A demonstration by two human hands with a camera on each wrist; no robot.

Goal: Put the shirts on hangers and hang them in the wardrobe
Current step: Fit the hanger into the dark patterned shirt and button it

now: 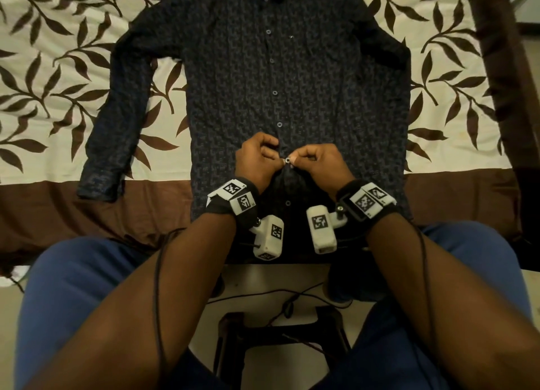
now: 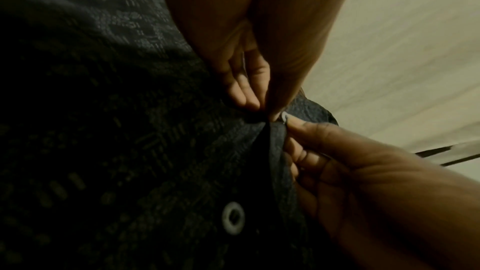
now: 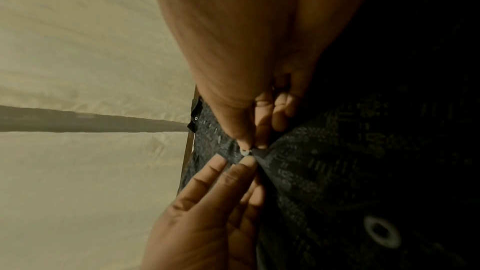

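**A small button, pinched at the placket: where the slip could come**

A dark patterned shirt (image 1: 292,76) is laid flat, front up, on a leaf-printed bedspread (image 1: 58,76), collar away from the person and hem hanging over the near edge. Its sleeves are spread to either side. One pale button (image 1: 287,160) low on the placket is being worked: it is pinched by the right hand (image 1: 321,163) between thumb and forefinger, while the facing edge of cloth is pinched by the left hand (image 1: 257,161), fingers curled narrow. Whether the button is being fastened or undone cannot be told. Another button (image 1: 288,203) lies just below the hands, and several more run up toward the collar.

No hanger and no wardrobe are seen, so the task is judged to be at an early stage.

The likeliest fault is judged to be a lost pinch: the button is small and smooth, and the cloth is lifted into a ridge, so it could be pulled off the hole. If the placket is tugged hard, the shirt could be dragged off the bedspread's edge, where the hem already overhangs. The thread could also be strained by a sideways pull.
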